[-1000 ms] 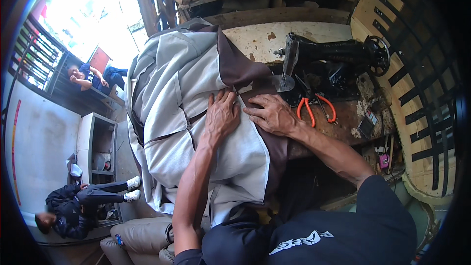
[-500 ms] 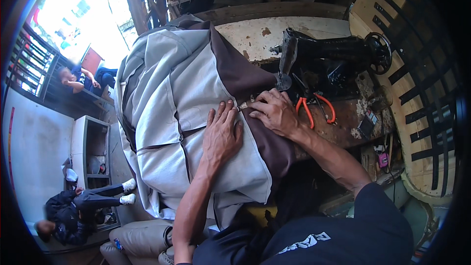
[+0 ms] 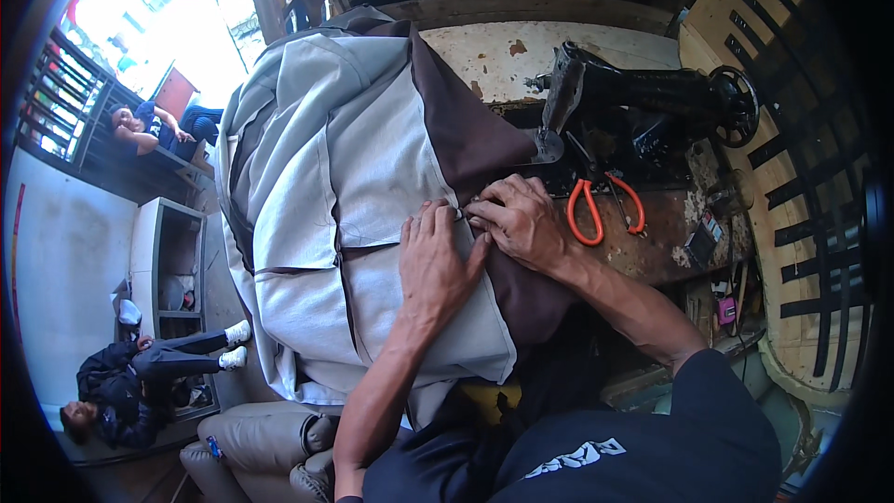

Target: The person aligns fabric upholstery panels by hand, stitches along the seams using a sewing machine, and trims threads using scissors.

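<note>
A large sewn cover of pale grey fabric [image 3: 289, 214] lies bunched in front of me, joined along a seam to brown fabric [image 3: 456, 121]. My left hand [image 3: 436, 265] rests on the grey side, fingers bent over the cloth and thumb held apart toward the seam. Close beside it, my right hand [image 3: 521, 224] pinches the brown fabric at the seam edge; its fingertips hide the exact spot gripped. Just beyond my right hand is a black sewing machine [image 3: 643, 88], with the brown cloth reaching its needle end. A tool with two orange handles [image 3: 585, 214] lies on the machine's table.
A small dark box [image 3: 703, 237] lies at the table's right. A wooden frame with black straps [image 3: 773, 168] stands along the right. Padded grey cushions [image 3: 265, 447] sit at the lower left. Two people [image 3: 154, 130] [image 3: 116, 391] sit at the left, beside a white cabinet [image 3: 149, 261].
My left hand has moved right, closer to the seam, its fingers more bent. My right hand has closed in beside it at the edge. The view has shifted slightly.
</note>
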A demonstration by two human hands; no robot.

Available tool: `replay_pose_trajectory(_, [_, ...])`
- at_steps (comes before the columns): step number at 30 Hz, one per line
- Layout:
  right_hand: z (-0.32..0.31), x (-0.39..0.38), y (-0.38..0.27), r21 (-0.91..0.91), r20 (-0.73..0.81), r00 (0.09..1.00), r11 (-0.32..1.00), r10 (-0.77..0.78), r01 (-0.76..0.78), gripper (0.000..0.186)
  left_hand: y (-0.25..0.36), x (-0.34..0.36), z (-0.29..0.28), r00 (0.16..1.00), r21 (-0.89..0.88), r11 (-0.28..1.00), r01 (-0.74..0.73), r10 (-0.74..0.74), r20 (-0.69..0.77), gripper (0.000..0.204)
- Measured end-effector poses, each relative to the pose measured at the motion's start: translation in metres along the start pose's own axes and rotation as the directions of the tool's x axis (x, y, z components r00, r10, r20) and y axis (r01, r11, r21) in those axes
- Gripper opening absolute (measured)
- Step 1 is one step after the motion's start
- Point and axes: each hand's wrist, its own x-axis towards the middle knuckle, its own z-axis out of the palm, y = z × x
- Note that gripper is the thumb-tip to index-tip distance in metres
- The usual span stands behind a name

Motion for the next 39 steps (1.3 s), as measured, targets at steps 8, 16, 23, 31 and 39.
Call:
replay_pose_trajectory(8, [0.001, -0.003, 0.008, 0.080, -0.010, 0.997, 0.994, -0.070, 0.071, 0.019, -0.012, -0.006, 0.006, 0.981, -0.208, 0.965, 0.160, -0.179, -0.078, 0.027])
replay_pose_trajectory(16, [0.004, 0.000, 0.002, 0.115, 0.062, 0.998, 0.993, 0.003, -0.011, 0.016, 0.000, -0.004, 0.004, 0.997, 0.020, 0.999, 0.048, -0.047, -0.053, 0.028])
replay_pose_trajectory(23, [0.006, 0.010, -0.001, 0.276, 0.130, 0.991, 0.958, 0.038, -0.073, 0.014, -0.010, -0.008, -0.011, 0.946, -0.413, 0.869, 0.272, -0.321, -0.052, 0.014])
replay_pose_trajectory(31, [-0.001, 0.031, -0.004, 0.359, 0.413, 0.878, 0.843, 0.242, -0.401, 0.027, -0.009, -0.008, -0.016, 0.923, -0.474, 0.810, 0.344, -0.385, 0.011, 0.014])
replay_pose_trajectory(39, [0.000, 0.032, -0.009, 0.155, 0.445, 0.821, 0.873, 0.357, -0.463, 0.031, -0.005, -0.014, -0.007, 0.969, -0.321, 0.926, 0.198, -0.234, -0.077, 0.021])
